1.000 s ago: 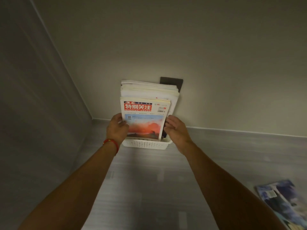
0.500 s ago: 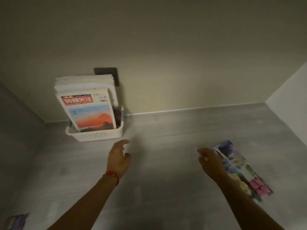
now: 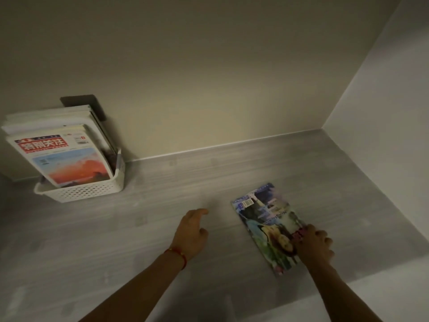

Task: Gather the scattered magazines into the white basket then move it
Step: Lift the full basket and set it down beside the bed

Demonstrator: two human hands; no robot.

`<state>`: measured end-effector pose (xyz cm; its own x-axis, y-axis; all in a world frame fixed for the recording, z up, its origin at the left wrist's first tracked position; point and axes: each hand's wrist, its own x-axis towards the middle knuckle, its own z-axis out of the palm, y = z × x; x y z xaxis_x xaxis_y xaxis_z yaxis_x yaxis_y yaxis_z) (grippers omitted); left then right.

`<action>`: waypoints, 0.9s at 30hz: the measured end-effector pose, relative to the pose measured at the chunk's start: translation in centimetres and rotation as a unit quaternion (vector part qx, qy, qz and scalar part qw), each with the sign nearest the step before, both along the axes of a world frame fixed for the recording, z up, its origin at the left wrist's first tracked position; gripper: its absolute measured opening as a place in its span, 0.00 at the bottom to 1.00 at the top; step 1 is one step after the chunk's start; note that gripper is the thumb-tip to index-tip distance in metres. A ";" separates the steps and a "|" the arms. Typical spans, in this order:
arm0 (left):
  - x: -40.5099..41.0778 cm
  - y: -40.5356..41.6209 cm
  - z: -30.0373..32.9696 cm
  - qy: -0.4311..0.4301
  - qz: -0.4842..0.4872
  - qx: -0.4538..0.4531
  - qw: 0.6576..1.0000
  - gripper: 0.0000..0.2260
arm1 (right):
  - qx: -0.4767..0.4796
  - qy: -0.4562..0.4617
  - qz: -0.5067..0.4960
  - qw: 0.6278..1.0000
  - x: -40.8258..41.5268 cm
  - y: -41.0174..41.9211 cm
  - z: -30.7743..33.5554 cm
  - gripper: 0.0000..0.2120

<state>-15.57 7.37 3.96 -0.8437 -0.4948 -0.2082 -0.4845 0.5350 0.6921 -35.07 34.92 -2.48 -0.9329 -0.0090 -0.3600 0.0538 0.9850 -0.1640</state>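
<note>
Head view: your right hand (image 3: 313, 246) sits on the lower right edge of the magazine (image 3: 267, 225) lying flat on the floor (image 3: 162, 228); actual grip can't tell, fingertips hidden. Left hand (image 3: 191, 232) hovers relaxed, empty. White basket (image 3: 88, 190) of magazines stands far left against the wall, cover text blurry.

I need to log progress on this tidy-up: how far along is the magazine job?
Done: several magazines, a red-titled one in front, stand in the white perforated plastic basket against the wall. In hand: the right hand rests on the colourful glossy magazine lying flat on the grey floor; the left hand hovers empty. Left: lifting it, basketing it, then moving the basket.
</note>
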 end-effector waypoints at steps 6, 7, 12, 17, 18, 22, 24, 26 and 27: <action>-1.1 2.1 0.9 0.015 -0.025 -0.031 0.999 0.24 | -0.158 0.011 0.005 0.987 -1.3 1.4 0.5 0.14; -1.3 2.4 1.2 0.023 -0.031 -0.042 0.998 0.24 | -0.224 0.011 0.023 0.974 -1.1 1.5 1.0 0.10; -3.1 3.9 4.1 0.145 -0.100 -0.140 0.974 0.26 | -0.356 0.055 0.235 0.903 -0.1 0.2 7.1 0.14; -4.2 3.7 7.5 0.135 -0.133 -0.376 0.907 0.29 | -0.384 0.078 0.352 0.850 0.2 -5.2 15.0 0.11; -3.8 3.1 7.9 0.102 -0.132 -0.383 0.908 0.30 | -0.397 0.085 0.368 0.836 0.5 -6.7 16.2 0.10; -0.4 -0.5 8.4 0.091 -0.070 -0.191 0.975 0.14 | -0.458 0.067 0.386 0.798 2.3 -12.6 18.6 0.11; 2.1 -2.6 8.2 0.128 -0.025 -0.106 0.986 0.08 | -0.477 0.080 0.371 0.793 2.9 -14.9 18.6 0.15; 4.6 -4.9 8.0 0.154 0.002 -0.050 0.987 0.06 | -0.505 0.102 0.311 0.798 3.3 -16.8 17.4 0.14; 6.0 -6.1 7.9 0.163 0.015 -0.031 0.986 0.06 | -0.536 0.089 0.245 0.803 3.4 -17.6 16.4 0.12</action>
